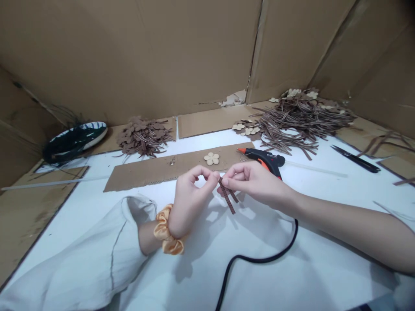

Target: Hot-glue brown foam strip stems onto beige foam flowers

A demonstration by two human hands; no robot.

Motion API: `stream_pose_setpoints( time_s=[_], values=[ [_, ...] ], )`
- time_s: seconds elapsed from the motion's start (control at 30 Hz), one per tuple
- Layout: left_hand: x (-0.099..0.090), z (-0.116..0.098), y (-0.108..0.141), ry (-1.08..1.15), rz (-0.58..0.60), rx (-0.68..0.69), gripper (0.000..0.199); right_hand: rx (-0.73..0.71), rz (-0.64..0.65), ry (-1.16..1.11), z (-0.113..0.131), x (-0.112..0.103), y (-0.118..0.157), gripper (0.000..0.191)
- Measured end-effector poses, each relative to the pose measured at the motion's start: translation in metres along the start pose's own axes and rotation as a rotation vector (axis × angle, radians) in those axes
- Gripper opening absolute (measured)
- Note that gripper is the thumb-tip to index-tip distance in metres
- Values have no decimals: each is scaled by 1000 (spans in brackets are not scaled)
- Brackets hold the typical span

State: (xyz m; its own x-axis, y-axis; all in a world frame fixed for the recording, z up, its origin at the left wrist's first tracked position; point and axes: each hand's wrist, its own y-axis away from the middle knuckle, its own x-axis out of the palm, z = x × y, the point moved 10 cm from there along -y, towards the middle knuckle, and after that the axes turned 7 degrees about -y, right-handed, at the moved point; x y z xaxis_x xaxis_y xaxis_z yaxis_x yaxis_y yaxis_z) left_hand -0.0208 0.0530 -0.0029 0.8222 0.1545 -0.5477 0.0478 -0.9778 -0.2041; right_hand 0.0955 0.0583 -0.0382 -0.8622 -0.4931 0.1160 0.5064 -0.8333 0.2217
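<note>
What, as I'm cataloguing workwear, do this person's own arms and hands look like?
The left hand wears no glove or visible ring; a shiny, gathered golden-orange scrunchie circles the wrist. Further up, a loose, pale sleeve shows a dark line near its wide cuff. The right hand is bare too, as is its forearm.

Far left: plate [101, 126], white rim marked blue, holding dark green thread [74, 139]; loose strands stray past the rim. Behind: cardboard wall [129, 56], surface torn pale near its base. Right: slim black tool [355, 159] lying on white tabletop [275, 287], pointed end facing away.
</note>
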Motion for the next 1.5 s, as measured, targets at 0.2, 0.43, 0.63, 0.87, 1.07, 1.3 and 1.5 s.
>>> stream_pose_setpoints(
  time_s=[0.2, 0.43, 0.63, 0.87, 1.07, 1.3, 1.5],
  values=[
    [-4, -5, 0, 7, -26, 43, 19, -11, 20, 17, 0, 0, -2, 9],
    [-7, -14, 8, 29, -52, 121, 19, -73, -60, -47, 7, 0, 3, 14],
    [-11, -17, 12, 5, -90, 163, 20, -128, -147, -82, 13, -2, 9, 19],
    [-7, -18, 12, 10, -53, 176, 21, -133, -156, -40, 14, -1, 9, 13],
    [-2, -20, 10, -27, -9, 179, 18, -157, -148, 31, 18, -3, 9, 11],
    [-2, -18, 10, -15, -2, 169, 15, -186, -140, 78, 19, -2, 10, 12],
    [1, -12, 9, 100, 26, 123, 15, -187, -127, 69, 19, 1, 10, 13]
  ],
)
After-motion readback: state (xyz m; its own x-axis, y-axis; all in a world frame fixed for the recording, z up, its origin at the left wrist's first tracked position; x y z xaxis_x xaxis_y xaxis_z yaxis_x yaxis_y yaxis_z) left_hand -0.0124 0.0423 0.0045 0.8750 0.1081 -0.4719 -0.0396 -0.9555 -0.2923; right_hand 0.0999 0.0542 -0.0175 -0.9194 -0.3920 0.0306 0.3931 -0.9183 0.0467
